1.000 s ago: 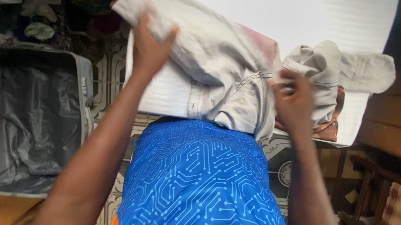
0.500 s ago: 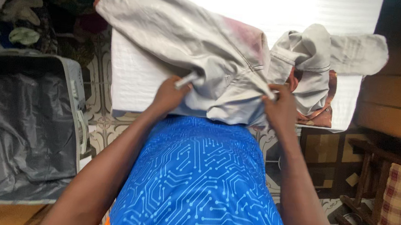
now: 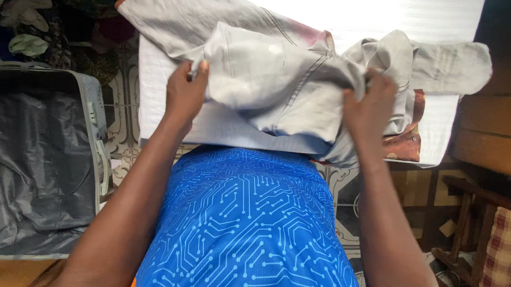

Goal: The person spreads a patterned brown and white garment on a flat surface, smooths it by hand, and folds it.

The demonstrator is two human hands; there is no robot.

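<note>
Both hands have lifted the waistband fold upward since the earlier frame. My left hand [image 3: 186, 94] and right hand [image 3: 370, 105] stand apart, each clamped on the grey trousers [image 3: 275, 76] on the white table [image 3: 171, 100]. One fold looks done; legs beyond my hands remain spread.

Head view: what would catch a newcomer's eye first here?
The pale grey trousers sprawl across the bright white table at top centre, gripped at their near edge by the left hand and the right hand. At the left, an open grey suitcase lies on the floor. The person's blue patterned shirt fills the lower centre.
</note>
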